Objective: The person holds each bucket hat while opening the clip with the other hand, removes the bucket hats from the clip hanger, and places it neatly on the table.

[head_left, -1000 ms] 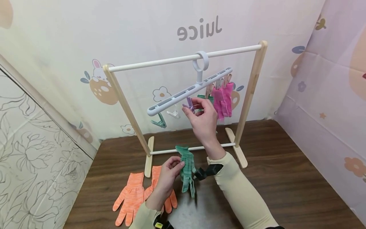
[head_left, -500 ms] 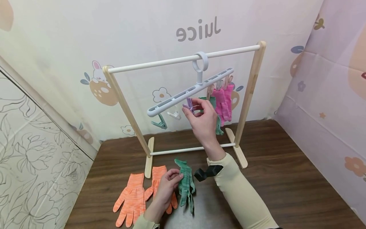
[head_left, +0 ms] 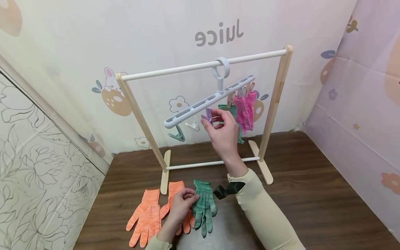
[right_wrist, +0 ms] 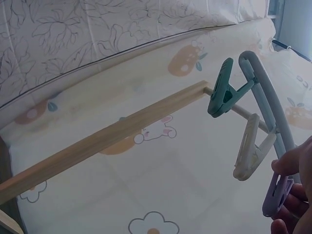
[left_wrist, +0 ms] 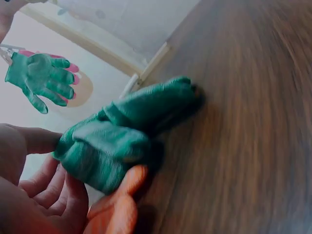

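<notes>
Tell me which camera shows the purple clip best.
The right wrist view: there the purple clip looks largest, though the right hand partly covers it. The head view shows it small, pinched in the same hand; the left wrist view doesn't show it.

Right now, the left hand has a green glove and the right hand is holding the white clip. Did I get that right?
Almost: the right hand is holding the purple clip, not the white clip; the right wrist view shows this. The left hand does have a green glove.
</notes>
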### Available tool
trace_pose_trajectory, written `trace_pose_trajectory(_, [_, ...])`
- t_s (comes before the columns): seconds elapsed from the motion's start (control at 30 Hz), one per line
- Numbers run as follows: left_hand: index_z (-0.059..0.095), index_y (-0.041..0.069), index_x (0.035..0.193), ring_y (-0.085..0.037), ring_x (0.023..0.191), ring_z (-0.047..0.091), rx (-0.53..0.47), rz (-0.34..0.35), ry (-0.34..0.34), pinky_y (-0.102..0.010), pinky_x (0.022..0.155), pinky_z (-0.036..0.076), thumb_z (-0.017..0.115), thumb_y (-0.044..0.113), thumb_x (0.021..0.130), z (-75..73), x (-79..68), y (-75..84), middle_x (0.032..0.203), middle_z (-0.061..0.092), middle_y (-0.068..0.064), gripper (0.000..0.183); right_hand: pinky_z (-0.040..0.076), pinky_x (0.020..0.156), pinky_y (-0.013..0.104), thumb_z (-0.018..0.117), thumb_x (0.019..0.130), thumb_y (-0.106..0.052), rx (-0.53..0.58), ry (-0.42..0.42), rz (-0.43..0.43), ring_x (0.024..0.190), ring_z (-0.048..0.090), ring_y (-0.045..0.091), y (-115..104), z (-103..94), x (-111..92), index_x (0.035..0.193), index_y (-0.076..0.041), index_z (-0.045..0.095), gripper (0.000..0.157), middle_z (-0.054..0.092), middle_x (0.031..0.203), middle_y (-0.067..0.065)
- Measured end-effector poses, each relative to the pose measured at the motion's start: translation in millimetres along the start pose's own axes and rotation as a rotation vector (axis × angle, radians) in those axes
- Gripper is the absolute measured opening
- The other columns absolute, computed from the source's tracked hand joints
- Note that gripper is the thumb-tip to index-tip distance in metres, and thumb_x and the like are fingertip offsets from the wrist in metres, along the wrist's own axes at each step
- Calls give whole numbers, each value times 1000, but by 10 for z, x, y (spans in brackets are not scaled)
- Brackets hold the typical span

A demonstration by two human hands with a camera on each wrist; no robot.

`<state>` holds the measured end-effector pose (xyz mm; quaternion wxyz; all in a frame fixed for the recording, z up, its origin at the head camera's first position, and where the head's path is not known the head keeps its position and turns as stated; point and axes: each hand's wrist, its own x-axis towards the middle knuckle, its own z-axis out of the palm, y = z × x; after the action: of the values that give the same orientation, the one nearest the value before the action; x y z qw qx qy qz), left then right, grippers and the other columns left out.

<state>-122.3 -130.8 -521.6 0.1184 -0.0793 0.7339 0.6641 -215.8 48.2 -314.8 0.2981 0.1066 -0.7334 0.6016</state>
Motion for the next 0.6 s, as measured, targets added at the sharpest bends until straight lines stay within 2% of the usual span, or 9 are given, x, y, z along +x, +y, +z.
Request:
trace_pose_trajectory(0.13, [65,1,106,-11,72,59,92,22,27,-25,62,50,76,22,88,-18,1,-29,87,67,-2,29,51,74,21,79,88,-22,4,4,1,99,65,19,17,3,-7,122,-5,67,39,64,110,12])
trace_pose_trajectory(0.33, [65,1,103,-13,72,59,197,57,32,-25,60,50,76,21,88,-51,-17,-63,89,69,-8,26,50,73,19,79,88,-20,5,11,1,97,65,20,14,-7,-14,121,-4,67,39,64,109,13])
trace_pose_trajectory(0.6, [67,8,91,-11,62,55,364,58,105,-26,55,46,75,25,89,-115,-33,-61,77,65,-3,19,50,73,19,79,88,-20,0,8,-4,98,65,21,36,-15,-14,121,-4,67,39,65,109,13])
